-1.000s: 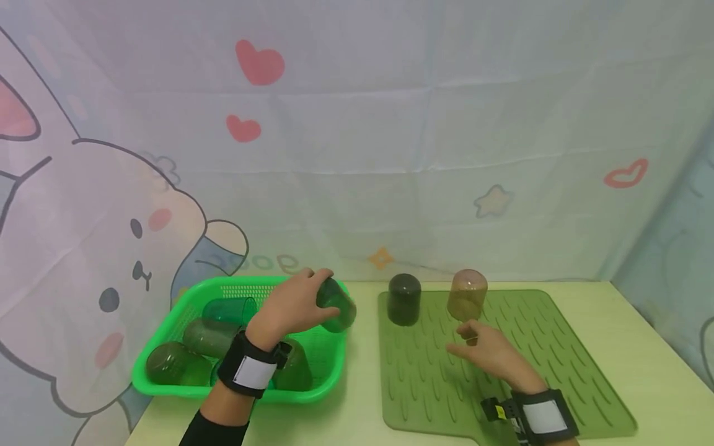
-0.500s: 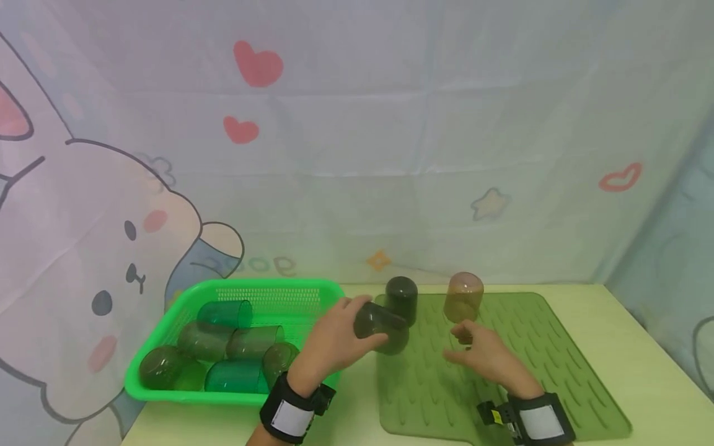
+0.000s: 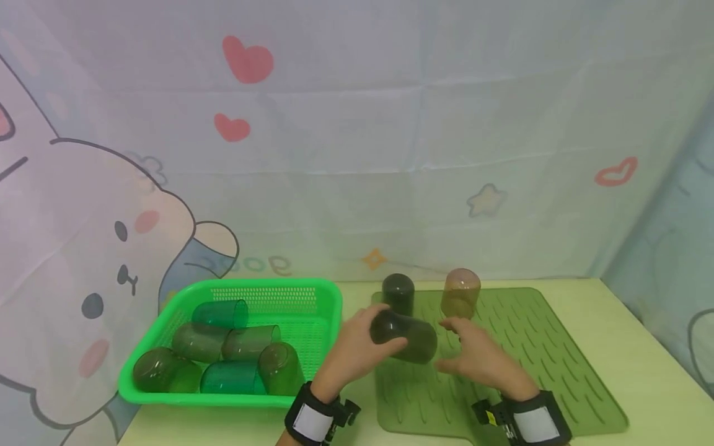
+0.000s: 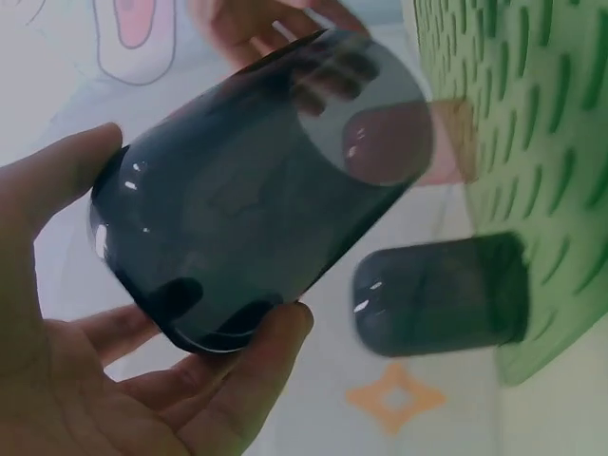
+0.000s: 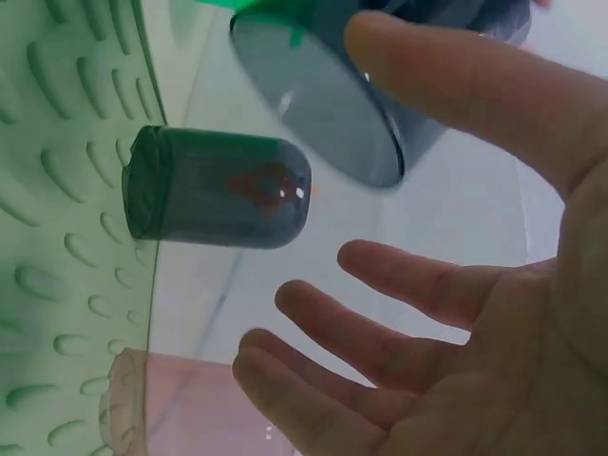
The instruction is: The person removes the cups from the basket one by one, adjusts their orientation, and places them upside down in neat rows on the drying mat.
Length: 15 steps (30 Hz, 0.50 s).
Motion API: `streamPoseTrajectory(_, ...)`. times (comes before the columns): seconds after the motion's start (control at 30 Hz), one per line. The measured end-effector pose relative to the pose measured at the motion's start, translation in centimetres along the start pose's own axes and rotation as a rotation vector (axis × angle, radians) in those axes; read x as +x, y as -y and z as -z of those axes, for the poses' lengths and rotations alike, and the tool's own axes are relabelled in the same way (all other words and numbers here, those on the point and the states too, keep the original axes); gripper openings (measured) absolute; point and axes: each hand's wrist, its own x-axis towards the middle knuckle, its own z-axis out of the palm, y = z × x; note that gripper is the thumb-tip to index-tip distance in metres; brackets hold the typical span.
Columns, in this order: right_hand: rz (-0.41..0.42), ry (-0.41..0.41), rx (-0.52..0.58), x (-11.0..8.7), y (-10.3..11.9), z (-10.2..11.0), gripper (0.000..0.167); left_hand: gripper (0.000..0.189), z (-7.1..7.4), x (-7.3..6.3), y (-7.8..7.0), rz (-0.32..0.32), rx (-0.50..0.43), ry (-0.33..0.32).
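Observation:
My left hand (image 3: 352,356) grips a dark grey see-through cup (image 3: 413,339) by its base end, above the left part of a green ridged drying mat (image 3: 413,396). The cup lies nearly sideways, its mouth facing right. In the left wrist view, thumb and fingers are spread round the cup's closed end. My right hand (image 3: 482,359) is beside the cup's mouth, fingers spread and holding nothing; in the right wrist view its thumb (image 5: 427,66) overlaps the cup. Behind, another dark grey cup (image 3: 398,291) and a pink cup (image 3: 460,291) stand upside down on the mat.
To the left, a bright green plastic basket (image 3: 337,322) holds several cups, among them a teal cup (image 3: 233,378), a brownish cup (image 3: 281,368) and a second teal cup (image 3: 220,314). A printed cloth (image 3: 346,155) hangs behind the pale table (image 3: 580,310).
My left hand has carried the dark cup from over the basket rightward to the mat, turning its mouth toward the right hand. The right hand has barely moved; its fingers are now near the cup.

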Motion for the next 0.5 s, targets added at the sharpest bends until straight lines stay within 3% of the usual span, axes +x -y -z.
streamPoseTrajectory(0.2,0.034,-0.048,-0.137,0.0,1.0,-1.0,0.085,0.066,-1.5,0.9,1.4,0.063,-0.098,0.021)
streamPoseTrajectory(0.5,0.134,-0.166,-0.24,0.4,1.9,-3.1,0.08,0.066,-2.3,0.9,1.3,0.105,-0.08,0.024)
